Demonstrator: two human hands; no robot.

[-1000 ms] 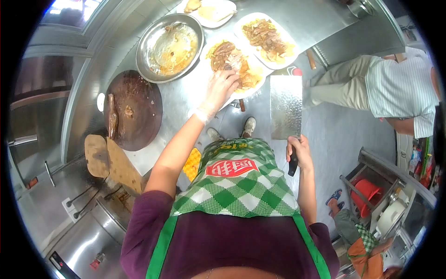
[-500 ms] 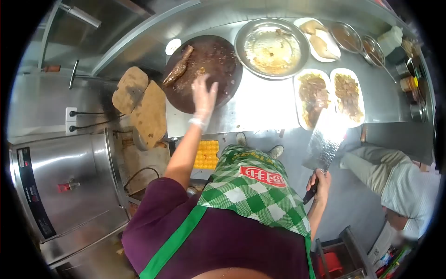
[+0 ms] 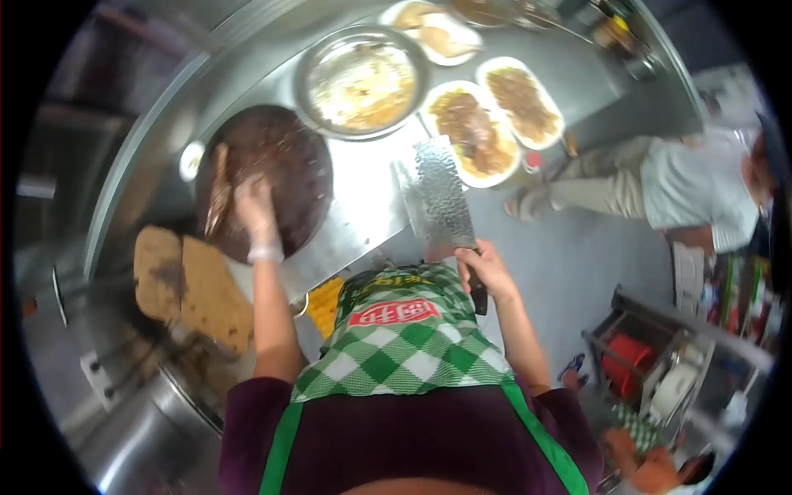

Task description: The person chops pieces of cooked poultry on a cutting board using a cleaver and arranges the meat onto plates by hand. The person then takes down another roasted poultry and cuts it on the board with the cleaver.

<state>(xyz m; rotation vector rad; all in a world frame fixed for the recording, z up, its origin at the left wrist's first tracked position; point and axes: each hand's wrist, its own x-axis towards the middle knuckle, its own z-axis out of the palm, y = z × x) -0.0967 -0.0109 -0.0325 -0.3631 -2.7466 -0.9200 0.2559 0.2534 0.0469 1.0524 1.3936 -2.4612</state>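
My left hand (image 3: 254, 208), with a whitish band at its wrist, is down on the round dark chopping block (image 3: 301, 186). Its fingers are drawn together; whatever they may pinch is hidden and slightly blurred. Just left of it, near the block's edge, lies a long piece of browned meat (image 3: 219, 194). My right hand (image 3: 488, 271) is closed round the dark handle of a cleaver (image 3: 444, 194). The broad, hammered-looking blade points up and away from me, above the counter's front edge and beside a white tray of sliced meat (image 3: 509, 157).
A large steel basin (image 3: 307, 103) stands behind the block. Another meat tray (image 3: 554, 124) and a plate of pale meat (image 3: 469, 51) sit farther back. At left are brown boards (image 3: 206, 289). A person (image 3: 685, 186) stands at right, near a metal rack (image 3: 660, 318).
My view has turned, shifting the counter leftward. The left hand's spread fingers have drawn together on the block. The right hand still holds the cleaver, now nearer the block.
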